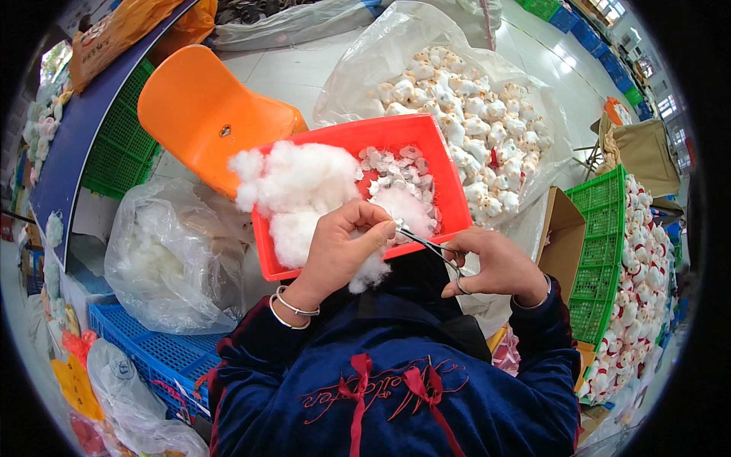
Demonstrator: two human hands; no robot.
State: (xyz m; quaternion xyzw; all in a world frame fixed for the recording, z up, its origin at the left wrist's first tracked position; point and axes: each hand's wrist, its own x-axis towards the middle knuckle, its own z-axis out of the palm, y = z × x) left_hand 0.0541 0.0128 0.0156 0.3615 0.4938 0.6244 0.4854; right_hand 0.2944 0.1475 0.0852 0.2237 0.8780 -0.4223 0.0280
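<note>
My left hand [339, 247] pinches a small white fabric piece [398, 224] between thumb and fingertips. The tips of slim metal forceps with ring handles [428, 244] meet that piece. My right hand [495, 263] grips the forceps, its fingers at the rings. Both hands are over the near side of a red plastic tray [451, 179]. A large heap of white fluffy stuffing [304, 179] fills the tray's left part. Many small whitish flat pieces [403, 171] lie in its right part, with a smaller tuft of stuffing [403, 206] among them.
Beyond the tray lies a clear bag of small white stuffed pieces [487, 114]. An orange chair [205, 114] stands at the far left. Below it sits a plastic bag of stuffing [175, 259] by a blue crate [160, 354]. To the right are a cardboard box [562, 236] and a green crate [598, 259].
</note>
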